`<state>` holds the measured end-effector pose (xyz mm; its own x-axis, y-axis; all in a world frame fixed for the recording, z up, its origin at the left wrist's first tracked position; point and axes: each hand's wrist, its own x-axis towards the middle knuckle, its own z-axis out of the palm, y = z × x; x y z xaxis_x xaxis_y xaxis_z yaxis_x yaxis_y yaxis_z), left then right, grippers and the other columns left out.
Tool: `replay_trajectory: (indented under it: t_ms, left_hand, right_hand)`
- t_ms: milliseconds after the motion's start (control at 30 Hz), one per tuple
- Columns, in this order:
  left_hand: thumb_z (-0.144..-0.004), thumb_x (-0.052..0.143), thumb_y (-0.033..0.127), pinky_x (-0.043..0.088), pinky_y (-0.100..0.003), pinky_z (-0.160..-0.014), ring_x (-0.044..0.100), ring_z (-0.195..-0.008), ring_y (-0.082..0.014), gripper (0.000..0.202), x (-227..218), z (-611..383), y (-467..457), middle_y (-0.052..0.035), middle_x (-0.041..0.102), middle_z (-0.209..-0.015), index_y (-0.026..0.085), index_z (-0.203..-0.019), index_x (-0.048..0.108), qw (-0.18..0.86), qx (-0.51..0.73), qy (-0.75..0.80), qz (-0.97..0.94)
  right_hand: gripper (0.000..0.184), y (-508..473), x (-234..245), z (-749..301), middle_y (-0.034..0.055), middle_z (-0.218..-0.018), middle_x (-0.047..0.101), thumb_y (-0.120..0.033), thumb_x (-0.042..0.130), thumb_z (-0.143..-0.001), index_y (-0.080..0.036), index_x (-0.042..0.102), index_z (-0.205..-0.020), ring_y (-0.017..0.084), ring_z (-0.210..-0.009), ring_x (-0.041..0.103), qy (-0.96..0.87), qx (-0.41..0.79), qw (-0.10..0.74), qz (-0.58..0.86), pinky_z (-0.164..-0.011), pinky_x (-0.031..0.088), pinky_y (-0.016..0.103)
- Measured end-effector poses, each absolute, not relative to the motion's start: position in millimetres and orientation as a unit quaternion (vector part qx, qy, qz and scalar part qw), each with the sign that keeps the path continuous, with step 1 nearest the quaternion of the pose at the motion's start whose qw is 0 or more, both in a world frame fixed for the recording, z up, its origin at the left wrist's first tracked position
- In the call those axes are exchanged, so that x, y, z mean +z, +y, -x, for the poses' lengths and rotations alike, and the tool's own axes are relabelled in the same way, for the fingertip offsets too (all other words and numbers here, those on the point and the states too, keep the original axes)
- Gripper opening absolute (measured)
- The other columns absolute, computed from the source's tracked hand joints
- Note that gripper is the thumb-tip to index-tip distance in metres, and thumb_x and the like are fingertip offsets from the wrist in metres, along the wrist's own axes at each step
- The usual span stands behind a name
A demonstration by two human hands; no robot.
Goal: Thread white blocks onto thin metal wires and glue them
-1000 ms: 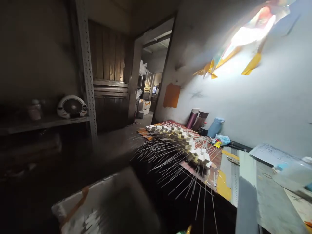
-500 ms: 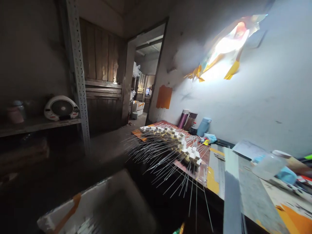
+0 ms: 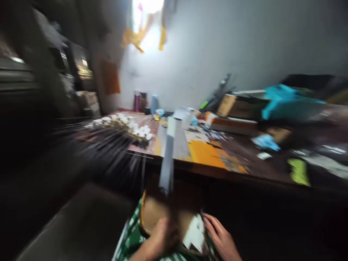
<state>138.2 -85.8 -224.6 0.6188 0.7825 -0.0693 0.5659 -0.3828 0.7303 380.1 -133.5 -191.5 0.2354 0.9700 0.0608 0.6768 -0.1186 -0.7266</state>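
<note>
While the left hand (image 3: 161, 235) hung curled over the open container (image 3: 152, 214), blur hid its fingertips, so whether it had hold of anything could not be told. At 3 o'clock from it, the right hand (image 3: 221, 237) was part open, its fingers bent at the container's rim beside the white pieces (image 3: 195, 232), which lay at about 4 o'clock within; whether it pinched one was unclear. Good work here seemed to call for the right hand to steady that rim and the left to pick singly, without raking the pieces. Green checked cloth (image 3: 132, 235) flanked the container at 8 o'clock. At 12, the grey strip (image 3: 166, 166) jutted past the edge of the table (image 3: 258, 165), so lifts were best kept this side of it; at 11, the white blocks (image 3: 136, 128) with their bristling rods (image 3: 107, 148) deserved a wide berth.
</note>
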Motion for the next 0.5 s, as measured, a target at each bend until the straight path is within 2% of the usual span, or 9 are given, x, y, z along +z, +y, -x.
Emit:
replay_trajectory:
  t_ms: [67, 100, 200, 333, 400, 500]
  left_hand:
    - [-0.086, 0.059, 0.023, 0.052, -0.037, -0.078, 0.062, -0.086, -0.0212, 0.008, -246, -157, -93, -0.0053, 0.066, -0.090, 0.018, -0.087, 0.064, 0.387, 0.123, 0.396, -0.824]
    - [-0.085, 0.057, 0.020, 0.051, -0.037, -0.081, 0.062, -0.090, -0.0226, 0.009, -255, -161, -94, -0.0062, 0.066, -0.093, 0.019, -0.091, 0.064, 0.390, 0.118, 0.394, -0.824]
    - [-0.086, 0.051, 0.022, 0.048, -0.039, -0.093, 0.058, -0.107, -0.0260, 0.033, -274, -167, -90, -0.0118, 0.061, -0.118, 0.018, -0.119, 0.055, 0.392, 0.118, 0.395, -0.823]
    - [-0.090, 0.046, 0.029, 0.038, -0.038, -0.107, 0.045, -0.126, -0.0249, 0.046, -274, -182, -87, -0.0158, 0.049, -0.136, 0.014, -0.133, 0.040, 0.382, 0.132, 0.372, -0.836]
    - [-0.089, 0.051, 0.030, 0.034, -0.036, -0.109, 0.040, -0.130, -0.0240, 0.054, -267, -197, -88, -0.0161, 0.043, -0.140, 0.013, -0.137, 0.035, 0.371, 0.136, 0.353, -0.848]
    - [-0.078, 0.067, 0.032, 0.033, -0.040, -0.109, 0.037, -0.132, -0.0279, 0.069, -261, -222, -88, -0.0141, 0.040, -0.144, 0.017, -0.139, 0.036, 0.353, 0.124, 0.317, -0.871]
  right_hand:
    - [0.037, -146, -194, -391, 0.0089, -0.101, 0.070, -0.042, 0.043, -0.087, -0.021, 0.069, -0.100, 0.025, -0.099, 0.065, -0.581, 0.220, 0.320, 0.715, -0.088, 0.052, 0.033]
    - [0.036, -151, -194, -393, 0.0086, -0.101, 0.070, -0.041, 0.041, -0.089, -0.021, 0.069, -0.101, 0.025, -0.099, 0.065, -0.580, 0.212, 0.318, 0.720, -0.088, 0.051, 0.033]
    - [0.035, -162, -190, -395, 0.0078, -0.107, 0.067, -0.033, 0.039, -0.093, -0.019, 0.066, -0.109, 0.023, -0.102, 0.063, -0.580, 0.216, 0.299, 0.726, -0.091, 0.048, 0.030]
    - [0.037, -172, -190, -391, 0.0073, -0.114, 0.064, -0.032, 0.039, -0.094, -0.017, 0.062, -0.118, 0.023, -0.105, 0.062, -0.563, 0.231, 0.295, 0.737, -0.092, 0.046, 0.027]
    - [0.038, -172, -197, -391, 0.0073, -0.114, 0.065, -0.033, 0.040, -0.094, -0.019, 0.060, -0.122, 0.023, -0.099, 0.064, -0.542, 0.239, 0.303, 0.746, -0.088, 0.049, 0.028]
    - [0.041, -168, -214, -392, 0.0078, -0.108, 0.067, -0.036, 0.044, -0.091, -0.018, 0.058, -0.125, 0.021, -0.084, 0.067, -0.504, 0.259, 0.321, 0.759, -0.079, 0.052, 0.028]
